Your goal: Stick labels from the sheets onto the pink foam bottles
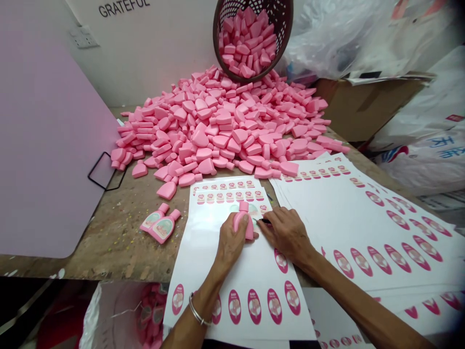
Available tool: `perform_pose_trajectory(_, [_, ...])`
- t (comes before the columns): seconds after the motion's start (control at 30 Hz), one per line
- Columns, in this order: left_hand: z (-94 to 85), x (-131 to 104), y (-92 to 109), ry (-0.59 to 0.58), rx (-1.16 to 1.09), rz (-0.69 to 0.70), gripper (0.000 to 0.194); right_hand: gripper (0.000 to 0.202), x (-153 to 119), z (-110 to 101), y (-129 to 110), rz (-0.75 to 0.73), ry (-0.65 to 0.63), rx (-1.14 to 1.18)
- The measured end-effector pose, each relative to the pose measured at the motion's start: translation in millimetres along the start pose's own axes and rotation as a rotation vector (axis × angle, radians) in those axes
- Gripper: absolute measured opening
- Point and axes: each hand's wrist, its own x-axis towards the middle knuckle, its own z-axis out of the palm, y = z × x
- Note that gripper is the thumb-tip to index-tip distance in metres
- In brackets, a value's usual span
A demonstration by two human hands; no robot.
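Note:
My left hand (232, 235) is closed around a small pink toy bottle (244, 220), held cap up over a white sticker sheet (214, 261). Just right of the bottle, my right hand (285, 230) pinches a thin dark pointed tool (265, 220); its exact kind is unclear. The tool's tip is close to the bottle, near a pale green label at the sheet's upper part. Pink oval stickers line the sheet's lower edge and small heart-shaped ones its top. Two labelled pink bottles (162, 228) lie left of the sheet.
A big heap of pink bottles (218, 121) covers the back of the table, below a tipped brown basket (217, 43). More sticker sheets (319, 208) lie right. A pink panel (51, 145) stands left; a cardboard box (363, 104) stands back right. Below the edge hangs an open bag (112, 310) holding bottles.

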Motion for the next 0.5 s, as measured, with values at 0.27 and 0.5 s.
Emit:
perform_pose_trajectory(0.27, [1.4,-0.2,-0.5,-0.023,-0.045,-0.039,0.043,0.013,1.2,-5.1,6.1,0.114,-0.05,0.062])
perform_pose_trajectory(0.5, [0.2,0.9,-4.6,-0.023,-0.062,-0.021,0.043,0.018,4.5,-2.5,0.4,0.357,-0.135,0.406])
